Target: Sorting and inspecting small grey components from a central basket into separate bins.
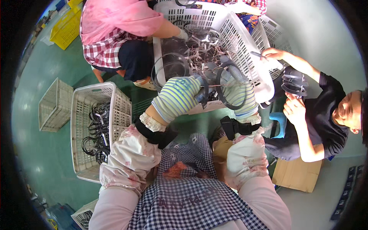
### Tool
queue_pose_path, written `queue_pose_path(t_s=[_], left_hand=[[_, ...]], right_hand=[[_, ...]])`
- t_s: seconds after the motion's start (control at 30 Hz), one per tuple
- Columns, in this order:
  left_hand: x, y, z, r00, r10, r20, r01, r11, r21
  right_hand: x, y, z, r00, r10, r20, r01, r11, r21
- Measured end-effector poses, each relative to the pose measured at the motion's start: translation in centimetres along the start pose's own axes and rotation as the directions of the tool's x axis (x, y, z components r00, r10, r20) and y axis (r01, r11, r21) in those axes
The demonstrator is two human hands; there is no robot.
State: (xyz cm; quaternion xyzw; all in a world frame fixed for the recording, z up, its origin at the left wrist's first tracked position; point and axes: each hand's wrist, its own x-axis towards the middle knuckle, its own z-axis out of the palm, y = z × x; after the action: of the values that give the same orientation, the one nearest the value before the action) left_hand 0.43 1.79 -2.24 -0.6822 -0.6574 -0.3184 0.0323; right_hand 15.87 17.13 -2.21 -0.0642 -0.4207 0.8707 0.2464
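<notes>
My left hand, in a striped knit glove, is closed around a black ring-shaped part at the near edge of a large white crate. Beside it, my right hand, gloved alike, grips a larger black ring, with its palm partly behind the hoop. Thin metal pieces with bent arms lie tangled in the crate beyond both hands. Another dark hoop leans at the crate's near left corner. Whether the two held rings are joined, I cannot tell.
On the left, a white basket holds several black ringed parts; another crate stands farther left. A co-worker's gloved hand reaches into the big crate. At right, a seated person holds stacked black rings near a cardboard box.
</notes>
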Motion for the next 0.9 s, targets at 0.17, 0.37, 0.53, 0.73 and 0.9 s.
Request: queue_pose_path(t_s=[0.17, 0.37, 0.53, 0.73, 0.9], left_hand=[[-0.2, 0.0, 0.5, 0.999, -0.014, -0.047, 0.011, 0.999, -0.049], [-1.1, -0.4, 1.1, 0.993, -0.115, -0.037, 0.113, 0.992, -0.056], [-1.2, 0.6, 0.6, 0.995, -0.103, 0.003, 0.103, 0.994, -0.039], [-1.6, -0.2, 0.9, 0.978, -0.205, 0.044, 0.209, 0.967, -0.143], [-1.1, -1.5, 0.5, 0.913, -0.404, 0.056, 0.374, 0.776, -0.508]], right_hand=[[0.5, 0.5, -0.4, 0.992, -0.106, 0.064, 0.116, 0.973, -0.199], [-0.3, 1.4, 1.7, 0.964, -0.267, -0.007, 0.104, 0.398, -0.911], [-0.4, 3.3, -0.1, 0.995, -0.092, 0.024, 0.078, 0.641, -0.763], [-0.3, 2.7, -1.1, 0.996, -0.033, 0.084, 0.087, 0.086, -0.993], [-0.3, -0.2, -1.3, 0.946, -0.154, -0.284, -0.089, 0.721, -0.687]])
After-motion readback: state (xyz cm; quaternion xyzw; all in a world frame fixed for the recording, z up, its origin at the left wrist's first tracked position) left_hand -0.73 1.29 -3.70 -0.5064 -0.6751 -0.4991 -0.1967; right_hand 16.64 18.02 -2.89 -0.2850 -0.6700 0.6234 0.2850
